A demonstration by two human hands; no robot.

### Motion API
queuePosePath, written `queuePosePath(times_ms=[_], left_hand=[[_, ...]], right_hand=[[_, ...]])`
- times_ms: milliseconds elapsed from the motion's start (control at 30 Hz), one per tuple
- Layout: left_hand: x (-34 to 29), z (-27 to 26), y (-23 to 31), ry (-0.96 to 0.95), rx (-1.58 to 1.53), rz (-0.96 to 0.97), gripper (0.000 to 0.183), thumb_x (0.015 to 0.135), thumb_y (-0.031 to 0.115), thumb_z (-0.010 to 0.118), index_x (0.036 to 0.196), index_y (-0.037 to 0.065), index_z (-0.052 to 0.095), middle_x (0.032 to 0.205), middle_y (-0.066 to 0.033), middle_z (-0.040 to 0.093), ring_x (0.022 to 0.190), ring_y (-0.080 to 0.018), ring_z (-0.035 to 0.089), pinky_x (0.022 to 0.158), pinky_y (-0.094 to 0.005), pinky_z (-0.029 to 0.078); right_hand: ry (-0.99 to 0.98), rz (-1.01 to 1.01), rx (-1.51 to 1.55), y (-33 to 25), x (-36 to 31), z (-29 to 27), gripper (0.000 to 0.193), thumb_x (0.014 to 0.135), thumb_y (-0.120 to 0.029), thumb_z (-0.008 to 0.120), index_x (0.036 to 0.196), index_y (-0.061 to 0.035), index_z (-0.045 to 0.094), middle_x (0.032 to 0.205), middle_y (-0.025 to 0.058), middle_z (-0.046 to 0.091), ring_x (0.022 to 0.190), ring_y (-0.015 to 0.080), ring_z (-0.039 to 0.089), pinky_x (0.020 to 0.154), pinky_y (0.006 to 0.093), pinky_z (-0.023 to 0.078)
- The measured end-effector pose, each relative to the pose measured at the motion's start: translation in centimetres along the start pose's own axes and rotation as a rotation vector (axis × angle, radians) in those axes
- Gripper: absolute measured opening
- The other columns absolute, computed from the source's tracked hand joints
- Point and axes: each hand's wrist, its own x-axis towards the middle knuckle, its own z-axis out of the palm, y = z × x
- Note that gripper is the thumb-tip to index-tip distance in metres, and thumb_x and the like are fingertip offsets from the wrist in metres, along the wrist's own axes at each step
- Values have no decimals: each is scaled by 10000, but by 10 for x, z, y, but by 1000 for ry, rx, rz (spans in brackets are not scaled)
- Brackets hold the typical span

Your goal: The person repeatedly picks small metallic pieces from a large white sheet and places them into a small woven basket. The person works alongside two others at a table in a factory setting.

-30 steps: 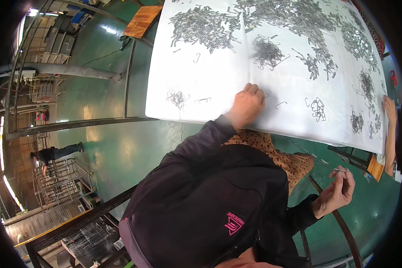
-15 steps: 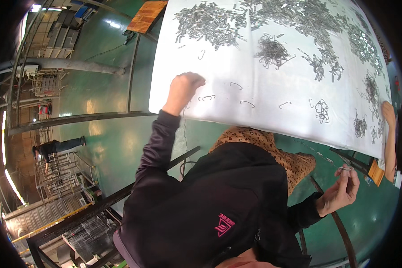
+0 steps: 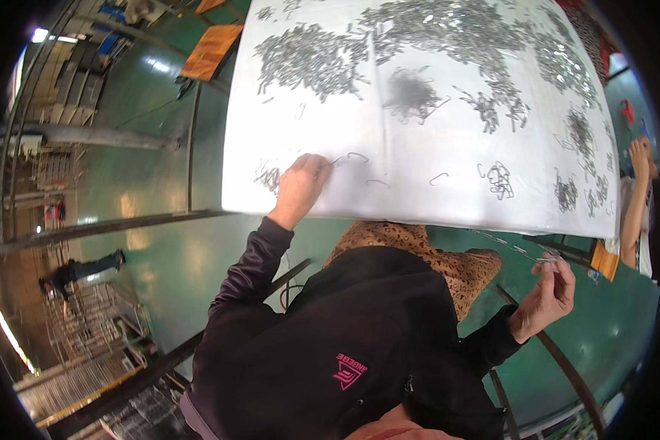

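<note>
Close to the table's front left, my left hand has its fingers pinched together on a thin wire hook, whose end shows past the fingertips. Beside that hand lies a small heap of wire hooks, partly covered by it. Single bent wire hooks, such as one hook, lie to its right. Out past the front edge, my right hand is raised with thumb and fingers closed on a thin metal chain of linked pieces. The chain runs leftward from the fingertips; its far end is hard to make out.
The white-covered table carries large heaps of metal clips at the back and smaller hook piles at the right. Another person's arm is beyond the right edge. A wooden stool stands at the back left.
My left hand has come down onto the wire hooks near the front edge, uncovering the heap beside it. The whole view has shifted; my right hand keeps its hold on the chain.
</note>
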Motion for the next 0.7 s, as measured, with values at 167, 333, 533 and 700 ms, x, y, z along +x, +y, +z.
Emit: queuePosePath(times_ms=[167,333,533,700], left_hand=[[81,63,70,-23,-264,426,92,827,87,639,884,16,648,825,-143,637,713,-324,625,681,-381,495],[133,111,114,-195,-318,473,98,802,70,641,862,0,676,885,-176,654,799,-344,631,724,-394,494],[133,101,146,-151,-337,480,132,859,70,611,926,-33,659,838,-171,672,773,-274,665,697,-341,511],[80,77,201,-631,-847,227,153,895,84,621,980,-44,632,844,-86,667,765,-117,646,668,-254,510]], right_hand=[[67,27,-64,-6,-8,-1,208,776,137,627,958,37,650,908,137,625,810,228,647,644,277,521],[77,88,-17,-9,-17,-1,226,745,172,641,932,46,664,890,98,636,801,168,645,681,243,519],[92,153,5,-10,-21,6,222,753,172,636,935,49,670,849,68,633,799,137,646,710,215,502],[93,190,6,-3,-26,13,215,758,169,637,937,56,672,874,81,649,814,139,650,731,217,507]])
